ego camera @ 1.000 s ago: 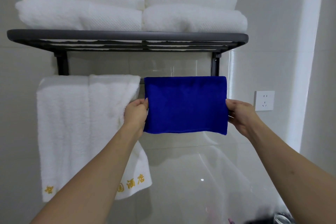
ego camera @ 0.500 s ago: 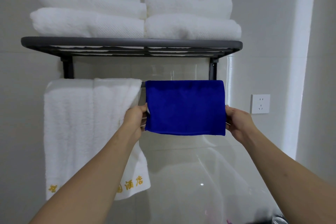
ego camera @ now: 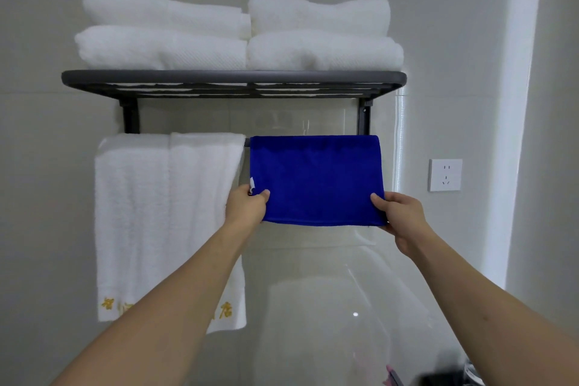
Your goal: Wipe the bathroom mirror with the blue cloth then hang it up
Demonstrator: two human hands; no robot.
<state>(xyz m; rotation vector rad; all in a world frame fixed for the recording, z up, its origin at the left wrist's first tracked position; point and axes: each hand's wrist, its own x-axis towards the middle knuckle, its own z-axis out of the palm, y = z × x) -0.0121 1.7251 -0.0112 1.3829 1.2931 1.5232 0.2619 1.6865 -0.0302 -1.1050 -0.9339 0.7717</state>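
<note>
- Both hands sit lower on the blue cloth (ego camera: 316,180) than a second ago: then they pinched its side edges about halfway down, now they are at the bottom corners, and the hanging panel looks flatter and squarer.
- That cloth is draped over the rail (ego camera: 247,142) under the black towel rack (ego camera: 233,76), folded over the bar so its long axis runs side to side along the rail, with the front panel hanging straight down.
- Left hand (ego camera: 247,205) pinches the lower left corner, thumb on the front face and the other fingers hidden behind; a small white tag (ego camera: 252,182) shows just above that thumb.
- Right hand (ego camera: 399,216) pinches the lower right corner the same way, thumb in front, fingers curled behind the hem.
- Neither hand is nearer than the other: each holds one end of the bottom edge, and the rail lies directly above both grips, so any further tug would run straight down against the bar.
- Just beside the cloth's left edge hangs a white towel (ego camera: 169,222) with gold lettering; the left hand overlaps its right edge in the view, though I cannot tell whether they touch.
- Folded white towels (ego camera: 238,37) are stacked on the shelf above, and a wall socket (ego camera: 445,174) sits well to the right.
- Judged from how it lies, the hanging step looks all but done; what remains is letting go of both corners evenly so the cloth does not slide along the rail.
</note>
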